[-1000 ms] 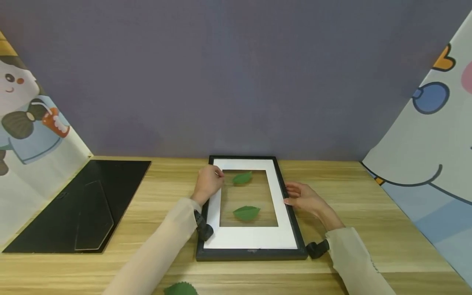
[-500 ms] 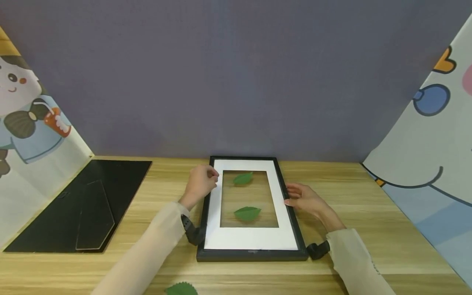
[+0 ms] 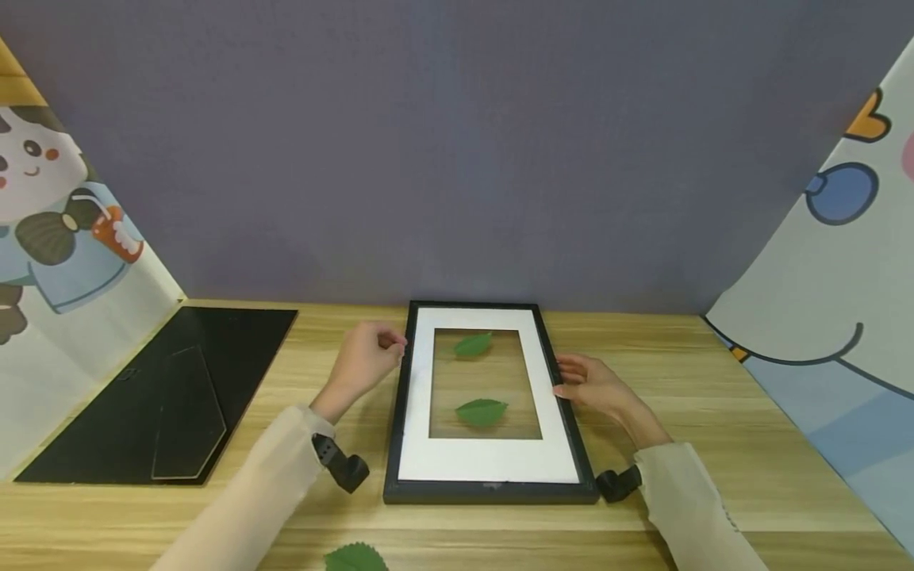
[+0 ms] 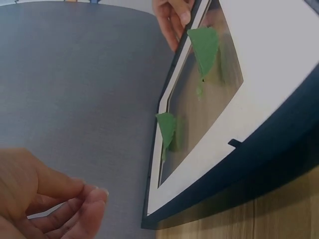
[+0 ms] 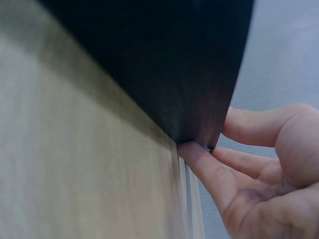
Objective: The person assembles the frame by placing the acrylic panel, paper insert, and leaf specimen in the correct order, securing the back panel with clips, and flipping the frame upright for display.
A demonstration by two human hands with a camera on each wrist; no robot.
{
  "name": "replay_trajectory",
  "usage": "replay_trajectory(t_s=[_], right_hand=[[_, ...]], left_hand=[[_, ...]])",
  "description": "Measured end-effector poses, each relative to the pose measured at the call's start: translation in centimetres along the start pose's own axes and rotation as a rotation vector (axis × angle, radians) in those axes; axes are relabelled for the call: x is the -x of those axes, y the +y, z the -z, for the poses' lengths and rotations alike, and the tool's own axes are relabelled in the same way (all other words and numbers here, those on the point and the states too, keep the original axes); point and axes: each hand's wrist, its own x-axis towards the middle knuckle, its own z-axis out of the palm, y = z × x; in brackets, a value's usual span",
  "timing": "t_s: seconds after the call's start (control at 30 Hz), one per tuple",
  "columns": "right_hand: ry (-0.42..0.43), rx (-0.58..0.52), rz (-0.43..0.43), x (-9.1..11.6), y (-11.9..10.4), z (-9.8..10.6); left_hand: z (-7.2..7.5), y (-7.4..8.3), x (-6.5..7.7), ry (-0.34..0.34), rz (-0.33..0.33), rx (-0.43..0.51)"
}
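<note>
A black picture frame [image 3: 493,493] lies face down or up, I cannot tell which, with a white mat [image 3: 489,460] inside it. Two green leaves sit over the mat's transparent window, an upper leaf [image 3: 473,345] and a lower leaf [image 3: 481,412]. My left hand [image 3: 366,357] hovers just left of the frame, its thumb and fingertips drawn together with nothing visible between them. On the right edge of the frame, my right hand [image 3: 598,394] holds the rim between thumb and fingers. The right wrist view shows the thumb [image 5: 254,127] against the frame's side.
A black backing board [image 3: 114,428] with a fold-out stand [image 3: 187,420] lies at the left. Another green leaf [image 3: 355,557] rests near the table's front edge. A grey panel [image 3: 457,159] rises behind the wooden table [image 3: 685,381], with printed cartoon panels either side.
My left hand has moved leftward from above the mat, near the window's left edge, to outside the frame. The right hand keeps its place on the rim. Both leaves in the window stay put.
</note>
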Motion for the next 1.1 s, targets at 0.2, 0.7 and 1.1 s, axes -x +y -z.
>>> replay_trajectory(t_s=[0.2,0.7,1.1], right_hand=[[0.0,-0.009,-0.006,0.0,0.0,0.1],[0.001,0.009,0.001,-0.1,0.0,0.0],[-0.011,-0.009,-0.013,-0.1,0.0,0.0]], left_hand=[[1.1,-0.4,1.1,-0.023,0.004,-0.031],[3.5,-1.2,4.4,-0.092,0.041,-0.027],[4.3,-1.6,6.4,-0.13,0.012,-0.054]])
